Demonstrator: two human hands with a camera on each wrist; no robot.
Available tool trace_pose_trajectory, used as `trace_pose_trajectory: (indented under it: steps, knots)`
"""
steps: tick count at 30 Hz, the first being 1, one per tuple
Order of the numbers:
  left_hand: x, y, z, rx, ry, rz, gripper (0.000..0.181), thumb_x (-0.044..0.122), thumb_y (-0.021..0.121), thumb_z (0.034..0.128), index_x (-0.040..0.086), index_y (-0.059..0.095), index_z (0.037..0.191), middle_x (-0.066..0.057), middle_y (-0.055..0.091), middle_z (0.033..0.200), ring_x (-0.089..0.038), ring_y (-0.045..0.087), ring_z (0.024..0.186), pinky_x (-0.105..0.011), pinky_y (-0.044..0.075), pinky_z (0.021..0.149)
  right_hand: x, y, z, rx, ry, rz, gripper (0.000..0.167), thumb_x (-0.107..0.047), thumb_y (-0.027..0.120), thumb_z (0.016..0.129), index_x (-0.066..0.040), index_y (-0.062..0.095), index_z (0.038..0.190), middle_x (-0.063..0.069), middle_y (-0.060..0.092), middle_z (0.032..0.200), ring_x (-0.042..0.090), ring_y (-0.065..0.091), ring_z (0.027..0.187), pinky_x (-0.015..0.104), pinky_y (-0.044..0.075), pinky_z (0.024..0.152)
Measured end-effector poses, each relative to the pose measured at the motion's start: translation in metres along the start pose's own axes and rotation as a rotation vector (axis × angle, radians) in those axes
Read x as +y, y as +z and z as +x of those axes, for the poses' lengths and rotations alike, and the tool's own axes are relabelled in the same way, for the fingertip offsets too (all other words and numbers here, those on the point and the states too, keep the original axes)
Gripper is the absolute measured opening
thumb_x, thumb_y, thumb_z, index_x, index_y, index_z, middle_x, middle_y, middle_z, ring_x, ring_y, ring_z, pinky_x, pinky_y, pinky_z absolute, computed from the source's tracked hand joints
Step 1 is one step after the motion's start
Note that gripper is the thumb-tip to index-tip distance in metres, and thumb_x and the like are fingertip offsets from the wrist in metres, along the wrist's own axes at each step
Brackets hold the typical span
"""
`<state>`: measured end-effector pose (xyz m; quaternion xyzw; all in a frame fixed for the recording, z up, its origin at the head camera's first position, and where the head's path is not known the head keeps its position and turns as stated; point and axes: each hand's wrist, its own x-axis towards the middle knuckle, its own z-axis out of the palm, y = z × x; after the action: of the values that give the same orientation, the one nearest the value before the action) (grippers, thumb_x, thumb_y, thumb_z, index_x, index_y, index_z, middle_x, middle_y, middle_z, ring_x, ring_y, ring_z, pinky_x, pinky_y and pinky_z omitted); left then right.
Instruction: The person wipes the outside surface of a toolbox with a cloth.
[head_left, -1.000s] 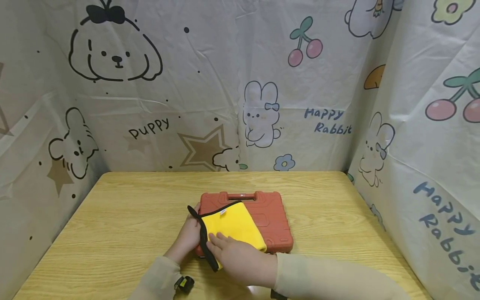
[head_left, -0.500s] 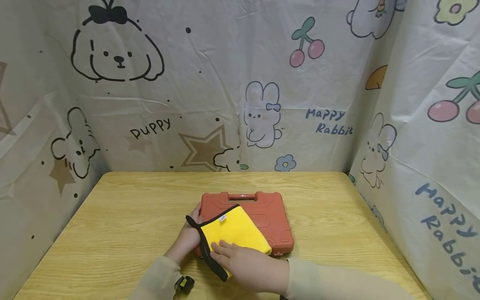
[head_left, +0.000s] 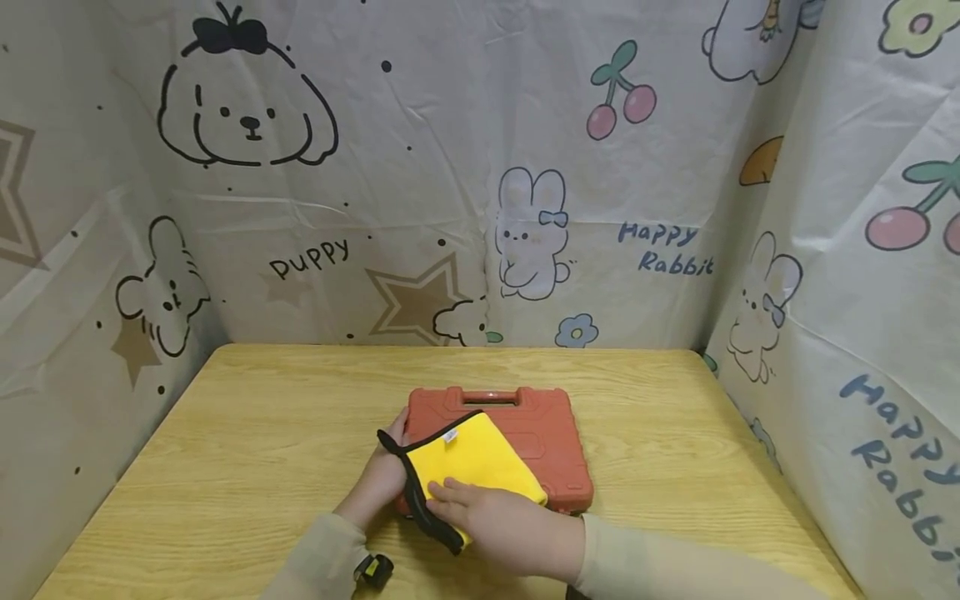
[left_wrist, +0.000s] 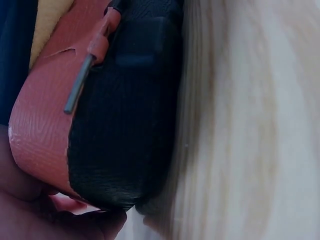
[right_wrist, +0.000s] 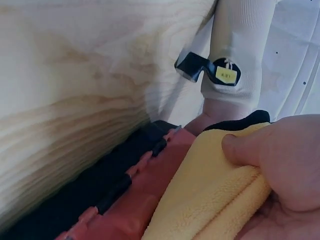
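Observation:
A red case (head_left: 558,450) lies on the table, with a folded yellow cloth (head_left: 487,454) edged in black slanting over its left front part. At the case's left side, my left hand (head_left: 384,477) grips the edge, partly behind the cloth; the left wrist view shows its fingers around the rounded corner of the red and black case (left_wrist: 120,130). My right hand (head_left: 506,525) is on the cloth's lower part. In the right wrist view the thumb of my right hand (right_wrist: 285,165) lies on the bunched cloth (right_wrist: 210,185), which it holds against the fingers.
The wooden table (head_left: 285,417) extends around the case. Behind it and at both sides hangs a white curtain (head_left: 420,192) with printed animals and cherries. A small black device (head_left: 373,571) is on the left sleeve.
The right hand and the cloth's lower end have shifted a little right and toward the front edge of the case. The left hand keeps its place at the case's side.

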<state>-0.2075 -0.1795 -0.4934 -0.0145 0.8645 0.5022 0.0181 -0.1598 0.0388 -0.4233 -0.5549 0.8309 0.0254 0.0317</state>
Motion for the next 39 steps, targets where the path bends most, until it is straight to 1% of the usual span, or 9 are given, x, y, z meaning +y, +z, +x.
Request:
trace_pose_trajectory:
  steps: [3, 6, 9, 11, 14, 16, 25, 33, 39]
  knots:
    - [-0.002, 0.000, 0.001, 0.014, -0.001, -0.022, 0.055, 0.015, 0.031, 0.1120, -0.005, 0.019, 0.162, -0.033, 0.028, 0.163, -0.051, 0.027, 0.151, -0.065, 0.024, 0.123, 0.005, -0.002, 0.004, -0.008, 0.008, 0.001, 0.061, 0.004, 0.066, 0.094, -0.013, 0.053, 0.152, 0.001, 0.047, 0.160, 0.013, 0.048, 0.145, 0.009, 0.052, 0.090]
    - [-0.004, 0.000, 0.001, 0.042, 0.021, 0.005, 0.055, 0.007, 0.034, 0.1087, -0.008, 0.023, 0.160, -0.036, 0.029, 0.161, -0.052, 0.029, 0.150, -0.064, 0.025, 0.123, 0.011, -0.004, 0.009, -0.031, 0.037, 0.032, 0.061, 0.004, 0.065, 0.095, -0.013, 0.052, 0.152, 0.001, 0.046, 0.161, 0.013, 0.049, 0.145, 0.007, 0.051, 0.084]
    - [-0.005, 0.001, 0.001, 0.063, 0.047, 0.027, 0.054, 0.001, 0.035, 0.1054, -0.012, 0.026, 0.157, -0.039, 0.032, 0.158, -0.052, 0.032, 0.148, -0.063, 0.027, 0.122, 0.017, -0.006, 0.014, -0.062, 0.087, 0.075, 0.060, -0.001, 0.068, 0.096, -0.014, 0.052, 0.152, 0.000, 0.046, 0.161, 0.013, 0.049, 0.144, 0.009, 0.052, 0.087]
    - [-0.004, 0.001, 0.001, 0.075, 0.069, 0.038, 0.051, 0.001, 0.034, 0.1065, -0.015, 0.028, 0.155, -0.041, 0.037, 0.153, -0.053, 0.036, 0.146, -0.064, 0.030, 0.120, 0.020, -0.007, 0.018, -0.079, 0.126, 0.108, 0.061, -0.005, 0.071, 0.095, -0.014, 0.052, 0.152, -0.001, 0.046, 0.161, 0.013, 0.049, 0.144, 0.011, 0.053, 0.087]
    - [-0.003, 0.002, 0.001, 0.097, 0.110, 0.068, 0.044, 0.002, 0.034, 0.1080, -0.018, 0.039, 0.146, -0.042, 0.047, 0.142, -0.054, 0.045, 0.138, -0.064, 0.038, 0.115, 0.025, -0.009, 0.024, -0.101, 0.187, 0.161, 0.061, -0.007, 0.072, 0.095, -0.015, 0.052, 0.152, -0.003, 0.045, 0.161, 0.013, 0.047, 0.146, 0.013, 0.053, 0.089]
    - [-0.003, 0.002, 0.001, 0.101, 0.122, 0.081, 0.042, 0.003, 0.034, 0.1088, -0.019, 0.041, 0.144, -0.041, 0.049, 0.140, -0.054, 0.047, 0.136, -0.064, 0.039, 0.114, 0.028, -0.010, 0.027, -0.108, 0.216, 0.181, 0.060, -0.004, 0.070, 0.096, -0.016, 0.052, 0.152, -0.004, 0.044, 0.162, 0.013, 0.046, 0.146, 0.014, 0.054, 0.091]
    - [-0.004, 0.003, 0.002, 0.059, 0.082, 0.084, 0.051, 0.003, 0.030, 0.1084, -0.016, 0.024, 0.155, -0.042, 0.033, 0.155, -0.055, 0.033, 0.146, -0.066, 0.030, 0.119, 0.045, -0.011, 0.043, -0.109, 0.287, 0.184, 0.056, 0.000, 0.063, 0.098, -0.015, 0.054, 0.151, -0.004, 0.046, 0.161, 0.013, 0.047, 0.146, 0.024, 0.048, 0.110]
    - [-0.003, 0.002, 0.002, 0.046, 0.081, 0.072, 0.053, 0.004, 0.030, 0.1090, -0.013, 0.021, 0.158, -0.040, 0.032, 0.157, -0.054, 0.032, 0.147, -0.067, 0.030, 0.119, 0.058, -0.012, 0.051, -0.083, 0.325, 0.221, 0.051, 0.002, 0.058, 0.099, -0.011, 0.056, 0.149, 0.000, 0.049, 0.159, 0.017, 0.048, 0.145, 0.028, 0.045, 0.115]
    - [-0.002, 0.001, 0.003, 0.046, 0.093, 0.097, 0.052, 0.004, 0.030, 0.1093, -0.013, 0.021, 0.158, -0.040, 0.032, 0.157, -0.055, 0.032, 0.146, -0.066, 0.031, 0.119, 0.064, -0.015, 0.056, -0.087, 0.345, 0.240, 0.051, 0.002, 0.057, 0.100, -0.011, 0.056, 0.149, 0.000, 0.050, 0.158, 0.017, 0.048, 0.145, 0.029, 0.044, 0.116]
